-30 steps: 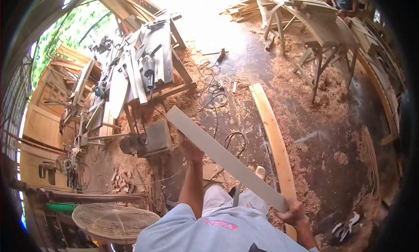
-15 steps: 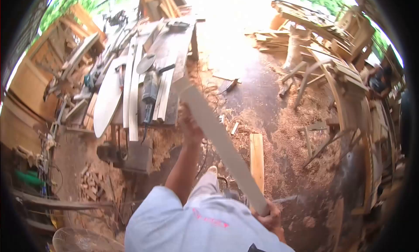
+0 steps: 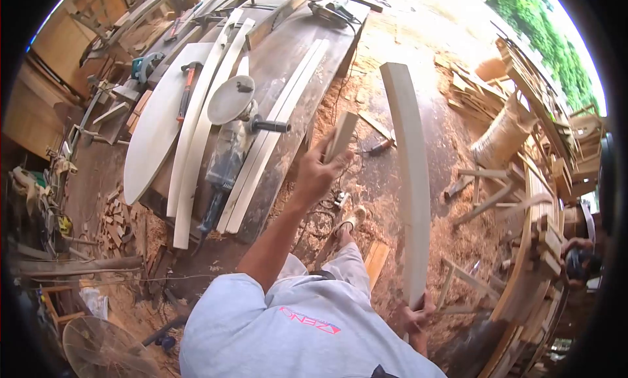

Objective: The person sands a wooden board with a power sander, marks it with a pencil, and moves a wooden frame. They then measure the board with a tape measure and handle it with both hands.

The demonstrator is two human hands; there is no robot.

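My left hand (image 3: 319,172) grips a small pale wooden block (image 3: 341,137) between thumb and fingers, just right of the workbench. In my right hand (image 3: 417,312) is the near end of a long, slightly curved wooden plank (image 3: 409,175). The plank stretches forward, away from me, its far end apart from the block. On the workbench (image 3: 281,47) near my left hand lie an angle grinder with a round disc (image 3: 229,155), two narrow straight strips (image 3: 275,139) and long curved pieces (image 3: 196,136).
A hammer (image 3: 188,90) rests on a broad pale board (image 3: 154,129) on the bench. Wood shavings (image 3: 451,247) cover much of the floor. Stacked timber and a sack (image 3: 500,132) stand to the right, where another person (image 3: 582,260) is partly visible. A wire fan (image 3: 104,348) is at lower left.
My left hand has come away from the plank's far end and now shows the small block. The plank has swung right in my right hand. The view has turned and moved closer to the bench.
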